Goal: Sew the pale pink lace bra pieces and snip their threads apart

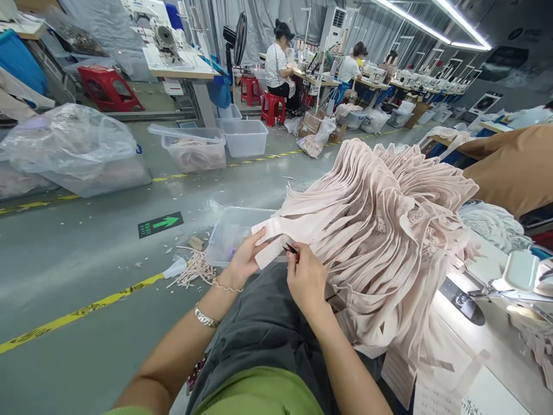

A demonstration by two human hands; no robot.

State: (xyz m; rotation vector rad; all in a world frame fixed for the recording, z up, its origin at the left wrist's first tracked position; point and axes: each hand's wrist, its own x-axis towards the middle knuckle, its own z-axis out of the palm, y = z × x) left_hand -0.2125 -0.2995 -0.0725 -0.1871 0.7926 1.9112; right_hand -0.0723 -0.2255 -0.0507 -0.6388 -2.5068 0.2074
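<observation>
- Two hands on one pale fabric strip [276, 239] over the lap, long axis running left-right.
- Left hand [246, 259] pinches its left end.
- Right hand [306, 278] clenched on small snips [291, 249], tip touching strip, w/ fabric stack [389, 230] just right.

Grey floor [86, 253], prob. ceiling strip-lights [432, 26].

Bright, even light falls from ceiling strip lamps [432, 26] at upper right, which glare white. Wide-angle bending curves the edges; shadows are soft
</observation>
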